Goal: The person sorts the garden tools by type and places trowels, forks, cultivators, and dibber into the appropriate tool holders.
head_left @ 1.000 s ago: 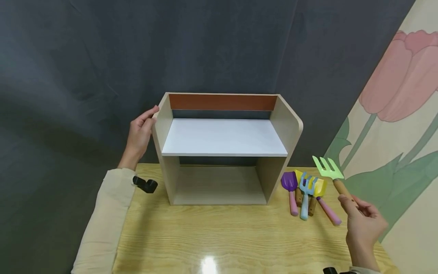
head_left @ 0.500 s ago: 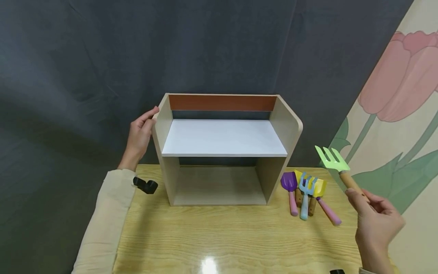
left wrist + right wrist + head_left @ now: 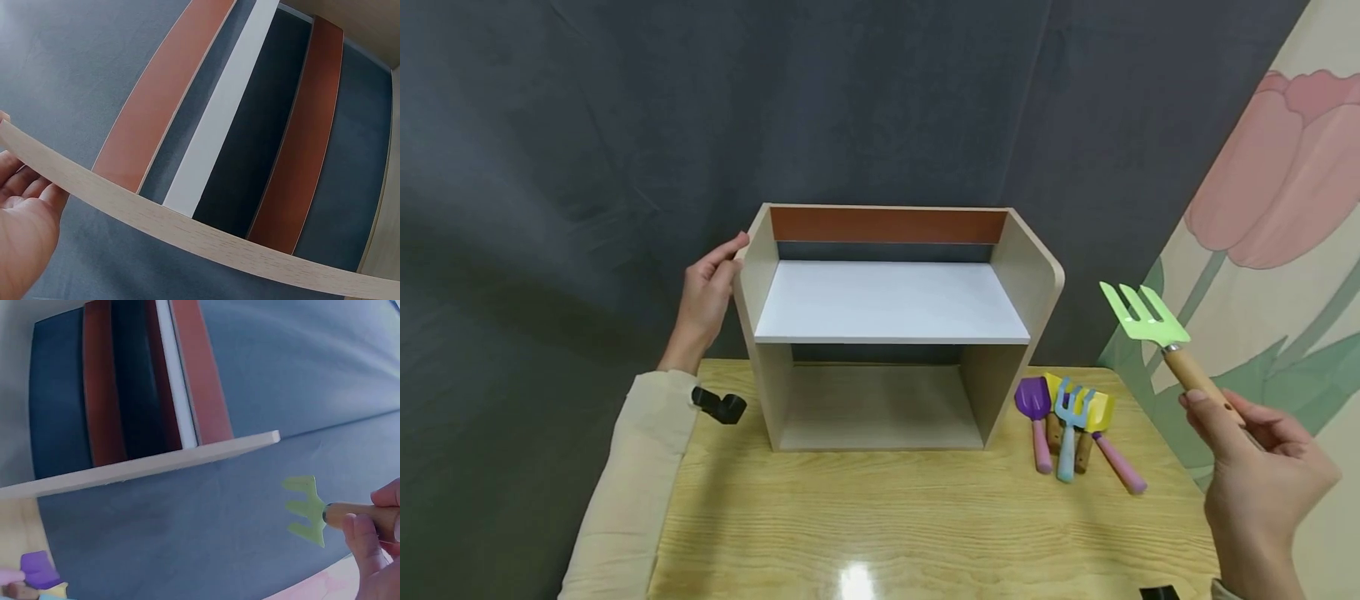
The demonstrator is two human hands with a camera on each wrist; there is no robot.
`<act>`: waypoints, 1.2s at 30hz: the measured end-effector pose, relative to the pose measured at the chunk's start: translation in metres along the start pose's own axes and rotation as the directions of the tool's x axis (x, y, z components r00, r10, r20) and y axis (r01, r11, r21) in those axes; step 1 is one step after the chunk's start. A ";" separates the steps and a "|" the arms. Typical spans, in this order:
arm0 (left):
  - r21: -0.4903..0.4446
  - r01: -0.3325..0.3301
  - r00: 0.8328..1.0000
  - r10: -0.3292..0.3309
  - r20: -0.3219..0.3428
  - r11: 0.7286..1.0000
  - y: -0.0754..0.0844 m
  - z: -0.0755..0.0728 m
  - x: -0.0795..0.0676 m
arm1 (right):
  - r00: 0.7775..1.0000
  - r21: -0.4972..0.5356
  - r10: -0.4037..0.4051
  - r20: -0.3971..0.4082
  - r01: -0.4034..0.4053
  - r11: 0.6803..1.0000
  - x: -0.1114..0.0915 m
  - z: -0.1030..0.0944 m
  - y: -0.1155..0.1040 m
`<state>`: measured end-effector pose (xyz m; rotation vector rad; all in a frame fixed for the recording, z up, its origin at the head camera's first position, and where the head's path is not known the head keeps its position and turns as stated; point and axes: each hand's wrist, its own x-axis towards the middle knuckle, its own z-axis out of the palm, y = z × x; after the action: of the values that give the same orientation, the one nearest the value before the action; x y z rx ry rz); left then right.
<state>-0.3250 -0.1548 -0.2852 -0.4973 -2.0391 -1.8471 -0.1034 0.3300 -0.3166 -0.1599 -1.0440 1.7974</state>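
Note:
My right hand [image 3: 1270,475] holds a small garden fork [image 3: 1146,321] by its wooden handle, raised above the table's right side. The fork has a light green head, and its tines point up and to the left; in the right wrist view, thumb and fingers pinch the handle [image 3: 359,515]. With my left hand [image 3: 703,304] I grip the upper left edge of a small two-tier shelf [image 3: 891,300]. Seen from the left wrist, the fingers [image 3: 28,184] lie against the outside of the side panel [image 3: 144,215]. The shelf has a white middle board and a reddish-brown back strip.
Beside the shelf's right side lies a pile of toy garden tools: a purple shovel [image 3: 1034,398], a light blue fork [image 3: 1067,442], and yellow-headed tools [image 3: 1101,410]. The wooden table [image 3: 820,517] meets a dark curtain [image 3: 880,100] behind and a tulip-painted panel [image 3: 1255,217] at right.
My right hand has lifted the green fork upward and to the right, away from the pile. The left hand and the shelf have stayed in place.

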 end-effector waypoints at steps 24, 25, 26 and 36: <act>0.072 0.023 0.999 -0.020 -0.040 0.997 -0.003 -0.014 -0.005 | 0.986 0.015 -0.071 0.151 0.070 0.997 -0.015 0.059 -0.002; 0.074 0.022 0.999 -0.019 -0.040 0.997 -0.004 -0.014 -0.006 | 0.986 0.009 -0.066 0.150 0.065 0.998 -0.016 0.060 -0.001; 0.072 0.020 0.999 -0.017 -0.041 0.997 -0.005 -0.014 -0.007 | 0.987 0.004 -0.061 0.151 0.061 0.998 -0.017 0.061 0.000; 0.032 -0.002 0.999 0.004 -0.049 0.999 -0.004 -0.010 -0.006 | 0.980 0.011 -0.028 0.197 0.026 1.000 -0.027 0.074 0.014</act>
<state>-0.3216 -0.1649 -0.2909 -0.4425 -2.0313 -1.8041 -0.1395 0.2640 -0.2897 0.0387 -1.1717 1.8201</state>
